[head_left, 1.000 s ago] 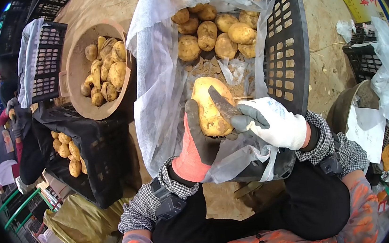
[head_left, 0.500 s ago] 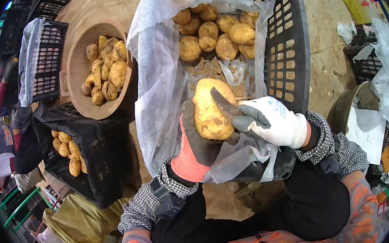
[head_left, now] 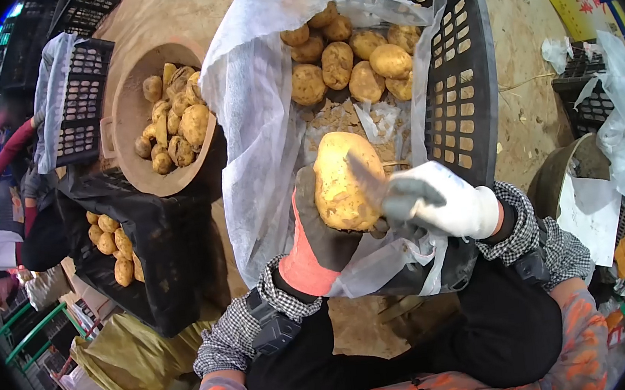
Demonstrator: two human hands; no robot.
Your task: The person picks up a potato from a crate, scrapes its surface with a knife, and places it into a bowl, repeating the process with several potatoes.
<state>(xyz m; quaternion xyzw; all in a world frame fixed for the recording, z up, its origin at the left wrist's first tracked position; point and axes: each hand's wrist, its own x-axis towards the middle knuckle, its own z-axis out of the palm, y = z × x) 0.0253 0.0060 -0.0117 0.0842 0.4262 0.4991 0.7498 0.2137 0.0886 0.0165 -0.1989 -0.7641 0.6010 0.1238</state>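
A large potato (head_left: 343,180) with brown patches of dirt is held upright in my left hand (head_left: 316,232), which wears a red and dark grey glove wrapped round its lower side. My right hand (head_left: 435,201), in a white and grey glove, grips a short dark knife (head_left: 365,177). The blurred blade overlaps the right side of the potato. Both hands are over a black crate (head_left: 462,95) lined with a pale sheet (head_left: 251,118). Several potatoes (head_left: 365,81) lie at its far end, beside brown scraps (head_left: 333,119) on the liner.
To the left stands a brown tub (head_left: 128,108) of dirty potatoes and pieces. Below it, a black-lined crate (head_left: 162,287) holds cleaner potatoes. Another person (head_left: 6,216) is at the far left. A bucket (head_left: 554,177) and loose plastic (head_left: 621,124) are at the right.
The knife and my right hand have shifted slightly right and are now blurred by motion. The potato stays in my left hand. The other person at the far left has moved an arm.
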